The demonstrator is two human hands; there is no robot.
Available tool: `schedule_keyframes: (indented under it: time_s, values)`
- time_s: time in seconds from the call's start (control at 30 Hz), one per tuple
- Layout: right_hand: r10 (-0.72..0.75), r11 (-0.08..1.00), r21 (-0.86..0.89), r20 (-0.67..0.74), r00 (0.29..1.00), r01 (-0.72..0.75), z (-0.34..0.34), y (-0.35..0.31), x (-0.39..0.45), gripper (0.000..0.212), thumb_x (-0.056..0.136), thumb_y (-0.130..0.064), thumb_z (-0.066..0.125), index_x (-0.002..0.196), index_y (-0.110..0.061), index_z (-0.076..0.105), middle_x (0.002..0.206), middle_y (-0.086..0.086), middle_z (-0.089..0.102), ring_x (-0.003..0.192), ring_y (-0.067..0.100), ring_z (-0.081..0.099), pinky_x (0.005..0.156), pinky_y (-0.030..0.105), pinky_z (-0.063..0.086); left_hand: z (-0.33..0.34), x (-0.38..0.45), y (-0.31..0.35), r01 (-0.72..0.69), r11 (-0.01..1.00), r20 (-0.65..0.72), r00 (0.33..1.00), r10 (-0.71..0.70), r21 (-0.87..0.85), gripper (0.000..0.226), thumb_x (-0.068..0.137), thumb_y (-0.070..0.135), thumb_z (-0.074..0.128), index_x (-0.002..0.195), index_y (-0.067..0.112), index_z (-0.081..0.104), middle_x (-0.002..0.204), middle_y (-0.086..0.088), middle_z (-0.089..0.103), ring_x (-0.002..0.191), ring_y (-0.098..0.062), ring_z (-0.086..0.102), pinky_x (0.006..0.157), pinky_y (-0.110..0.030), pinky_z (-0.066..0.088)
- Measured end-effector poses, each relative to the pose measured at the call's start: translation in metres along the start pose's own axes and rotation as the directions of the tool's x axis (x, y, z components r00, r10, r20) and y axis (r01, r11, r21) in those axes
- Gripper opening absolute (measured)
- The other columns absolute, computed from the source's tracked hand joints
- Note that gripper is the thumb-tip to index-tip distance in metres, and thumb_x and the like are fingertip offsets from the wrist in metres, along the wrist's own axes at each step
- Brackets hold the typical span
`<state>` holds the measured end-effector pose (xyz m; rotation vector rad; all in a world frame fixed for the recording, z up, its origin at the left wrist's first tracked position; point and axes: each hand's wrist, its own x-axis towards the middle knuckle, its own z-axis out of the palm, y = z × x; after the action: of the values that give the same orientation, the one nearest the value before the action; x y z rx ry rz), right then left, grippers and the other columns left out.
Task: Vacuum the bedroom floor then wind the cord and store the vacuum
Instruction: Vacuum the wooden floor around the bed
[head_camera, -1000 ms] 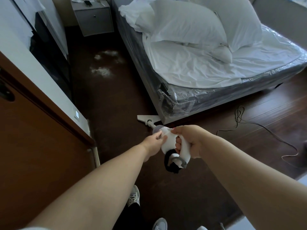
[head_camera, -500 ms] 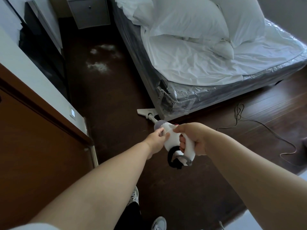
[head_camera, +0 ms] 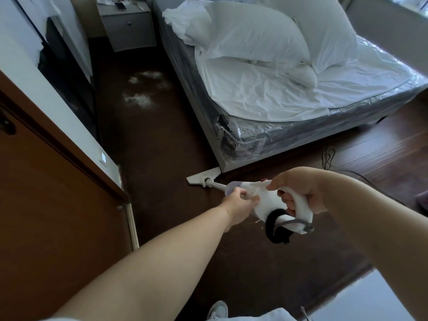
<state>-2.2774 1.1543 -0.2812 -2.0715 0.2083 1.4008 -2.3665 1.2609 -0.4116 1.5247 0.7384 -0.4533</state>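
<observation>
Right hand: your right hand (head_camera: 298, 191) was wrapped around the handle of the white vacuum (head_camera: 264, 202); thumb on top near a red button.
Left hand: your left hand (head_camera: 239, 205) gripped the vacuum's body from the side.
Vacuum head: the floor nozzle (head_camera: 202, 178) lay on the dark wood floor (head_camera: 150, 140); touching the bed (head_camera: 243, 140) corner.
Cord: the cord (head_camera: 330, 158) trailed on the floor, right of the bed corner.
Debris: white dust patches (head_camera: 141, 98) lay well beyond the nozzle; near the nightstand (head_camera: 128, 28).
</observation>
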Motion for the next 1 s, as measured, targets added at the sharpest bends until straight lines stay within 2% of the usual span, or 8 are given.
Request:
schedule_keyframes:
  time_s: [0.1,0.23,0.37,0.47,0.6,0.73,0.9,1.0]
  values:
    - [0.001,0.999,-0.035,0.012,1.000,-0.001,-0.001,0.010,-0.005,0.009,0.090,-0.017,0.057,0.089,-0.008,0.056,0.049,0.001,0.039,0.046,0.014,0.033,0.050,0.028,0.034,0.008,-0.010,-0.002,0.030,0.999,0.013,0.999,-0.030,0.010,0.050,0.092,0.048,0.054,0.134,0.024,0.041,0.127,-0.005,0.056,0.115,-0.023,0.058,0.103,-0.045,0.046]
    - [-0.006,0.999,-0.054,0.036,0.999,0.008,0.005,0.013,-0.008,0.012,0.091,-0.017,0.055,0.083,-0.007,0.055,0.049,0.001,0.041,0.045,0.014,0.034,0.050,0.027,0.034,0.006,-0.019,0.001,0.073,0.997,0.064,0.995,-0.074,0.023,0.030,0.098,0.041,0.049,0.121,0.024,0.043,0.123,0.001,0.054,0.121,-0.021,0.054,0.108,-0.037,0.042]
    - [-0.024,0.999,-0.043,0.027,0.999,0.025,0.013,0.011,-0.004,0.010,0.090,-0.015,0.055,0.083,-0.008,0.058,0.050,0.000,0.039,0.047,0.014,0.033,0.051,0.026,0.032,0.000,-0.014,0.000,0.056,0.998,0.015,0.998,-0.057,0.042,0.050,0.097,0.042,0.051,0.140,0.022,0.036,0.130,-0.005,0.054,0.117,-0.022,0.057,0.105,-0.042,0.045]
    - [-0.056,0.998,-0.016,-0.027,0.998,0.056,0.011,0.005,-0.006,0.021,0.090,-0.011,0.053,0.069,-0.011,0.050,0.049,0.000,0.035,0.048,0.015,0.029,0.051,0.027,0.030,-0.003,-0.013,0.003,0.049,0.996,0.043,0.998,-0.046,-0.075,0.065,0.095,0.044,0.053,0.151,0.027,0.022,0.134,-0.007,0.053,0.114,-0.025,0.060,0.098,-0.036,0.048]
    - [-0.114,0.993,0.014,-0.090,0.989,0.116,-0.002,-0.008,-0.023,0.027,0.089,-0.009,0.053,0.064,-0.012,0.044,0.047,0.000,0.033,0.046,0.015,0.027,0.050,0.026,0.030,-0.003,-0.016,0.014,0.052,0.974,0.131,0.991,-0.023,-0.222,0.079,0.092,0.051,0.055,0.154,0.033,0.010,0.142,-0.008,0.048,0.116,-0.027,0.057,0.096,-0.037,0.044]
    - [-0.132,0.991,-0.023,-0.099,0.986,0.131,-0.015,-0.013,-0.043,0.030,0.089,-0.008,0.053,0.061,-0.011,0.043,0.048,0.001,0.031,0.046,0.015,0.025,0.050,0.027,0.029,0.004,-0.027,0.021,-0.002,0.976,0.128,0.991,0.031,-0.217,0.082,0.088,0.054,0.059,0.154,0.033,0.014,0.138,-0.008,0.051,0.111,-0.025,0.060,0.095,-0.037,0.046]
    - [-0.111,0.993,-0.056,-0.073,0.991,0.107,-0.027,-0.005,-0.058,0.027,0.087,-0.006,0.053,0.062,-0.011,0.044,0.047,0.001,0.032,0.045,0.015,0.026,0.049,0.028,0.030,0.020,-0.040,0.019,-0.049,0.974,0.070,0.995,0.066,-0.222,0.080,0.088,0.053,0.060,0.152,0.029,0.020,0.119,-0.003,0.057,0.107,-0.023,0.063,0.098,-0.038,0.049]
    - [-0.086,0.993,-0.089,-0.039,0.996,0.083,-0.020,0.004,-0.056,0.026,0.088,-0.007,0.053,0.063,-0.009,0.047,0.046,0.001,0.034,0.045,0.014,0.028,0.050,0.027,0.032,0.023,-0.044,0.012,0.004,0.973,0.090,0.996,0.017,-0.231,0.078,0.089,0.051,0.059,0.152,0.030,0.019,0.126,-0.005,0.055,0.108,-0.024,0.062,0.099,-0.039,0.048]
